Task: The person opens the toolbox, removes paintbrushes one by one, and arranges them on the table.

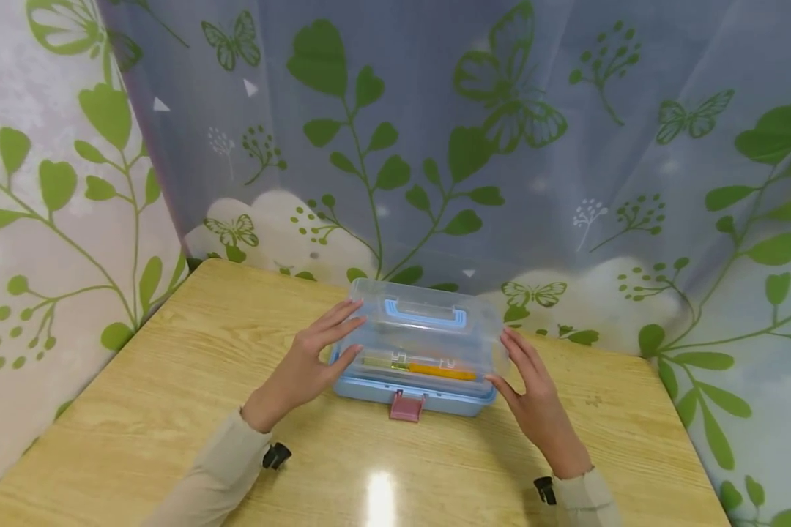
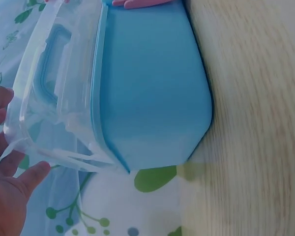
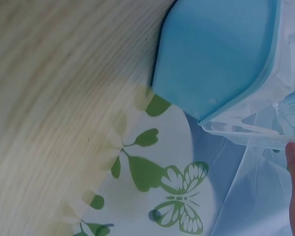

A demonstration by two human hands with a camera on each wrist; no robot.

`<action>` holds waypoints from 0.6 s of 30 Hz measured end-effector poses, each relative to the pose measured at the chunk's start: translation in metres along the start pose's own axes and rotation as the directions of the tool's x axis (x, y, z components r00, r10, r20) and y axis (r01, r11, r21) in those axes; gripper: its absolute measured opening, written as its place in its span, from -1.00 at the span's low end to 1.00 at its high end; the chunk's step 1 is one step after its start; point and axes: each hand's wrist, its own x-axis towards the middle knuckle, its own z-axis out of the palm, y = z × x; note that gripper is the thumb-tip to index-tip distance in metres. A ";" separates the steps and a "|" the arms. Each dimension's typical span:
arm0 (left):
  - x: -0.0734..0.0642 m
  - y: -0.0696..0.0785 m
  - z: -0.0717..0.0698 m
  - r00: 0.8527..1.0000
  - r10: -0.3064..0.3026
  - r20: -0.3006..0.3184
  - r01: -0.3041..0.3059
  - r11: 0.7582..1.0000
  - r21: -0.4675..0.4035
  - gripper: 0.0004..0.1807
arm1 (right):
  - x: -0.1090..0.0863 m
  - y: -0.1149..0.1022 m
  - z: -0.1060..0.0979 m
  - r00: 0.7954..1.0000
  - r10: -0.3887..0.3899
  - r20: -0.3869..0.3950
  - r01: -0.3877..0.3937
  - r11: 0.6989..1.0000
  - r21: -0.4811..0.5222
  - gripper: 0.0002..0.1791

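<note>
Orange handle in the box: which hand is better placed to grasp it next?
Likely the right hand: its thumb is nearer the orange handle; the left hand is at the box's other end.

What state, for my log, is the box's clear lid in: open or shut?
Open: the clear lid tilts up from the blue box in both wrist views, and the pink latch hangs unfastened at the front.

Wood-grain table (image 1: 171, 380), blue lidded box (image 1: 365, 391) atop
</note>
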 end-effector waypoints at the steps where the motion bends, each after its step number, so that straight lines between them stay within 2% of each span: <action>1: 0.000 0.000 -0.002 1.000 0.000 0.007 0.000 1.000 0.010 -0.47 | 0.001 0.000 0.000 1.000 -0.005 0.002 0.005 1.000 -0.011 -0.29; 5: 0.001 0.002 -0.009 1.000 0.014 0.018 -0.015 0.998 0.061 -0.45 | 0.006 0.003 0.000 1.000 -0.010 0.012 0.010 0.999 -0.051 -0.29; 8: 0.000 0.001 -0.016 0.998 0.047 0.041 -0.052 0.992 0.118 -0.43 | 0.010 0.005 0.001 1.000 -0.008 0.017 0.009 0.998 -0.063 -0.29; 12: -0.002 0.000 -0.024 0.991 0.078 0.110 -0.099 0.976 0.193 -0.38 | 0.012 0.009 0.002 1.000 -0.012 0.006 0.012 0.998 -0.065 -0.29; 18: -0.010 0.001 -0.030 0.974 0.097 0.204 -0.149 0.954 0.260 -0.31 | 0.016 0.018 0.001 1.000 -0.002 -0.006 0.002 0.997 -0.073 -0.28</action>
